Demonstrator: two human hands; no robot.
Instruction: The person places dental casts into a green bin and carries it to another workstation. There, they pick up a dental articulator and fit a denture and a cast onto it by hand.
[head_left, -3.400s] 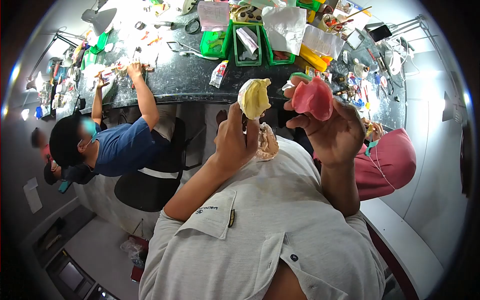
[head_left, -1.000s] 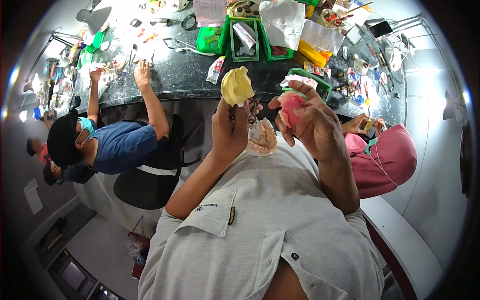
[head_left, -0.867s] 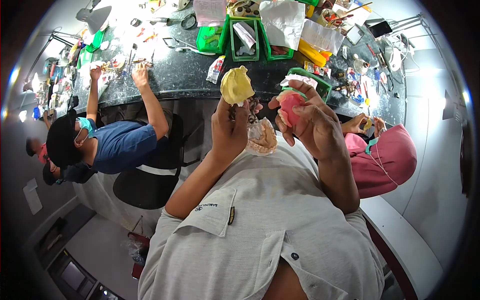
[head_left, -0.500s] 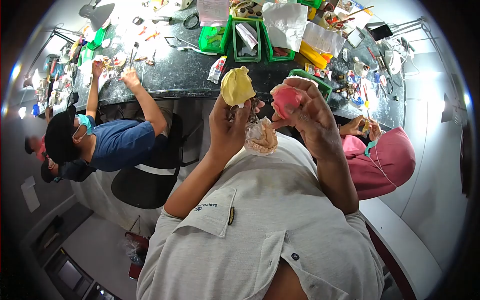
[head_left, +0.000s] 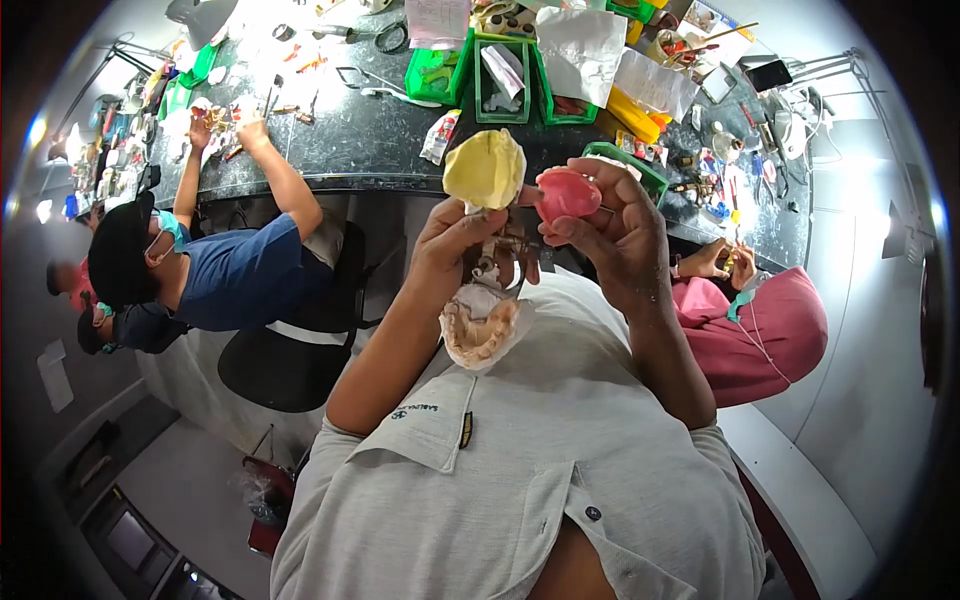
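My left hand grips a metal dental articulator, its fingers closed around the hinge. At the articulator's upper end is a yellow plaster cast; at its lower end hangs a pale plaster cast with a row of teeth. The two halves are spread apart. In my right hand a pink denture base plate is pinched between thumb and fingers, just right of the yellow cast. Part of the articulator is hidden behind my left fingers.
A dark workbench lies ahead, with green bins, papers, a yellow tube and scattered tools. A person in a blue shirt works at left, one in a pink head covering at right. A black chair stands at left.
The articulator has opened wider, and its lower cast has swung down and left with its teeth facing me. The pink plate has turned and shifted slightly left, nearer the yellow cast.
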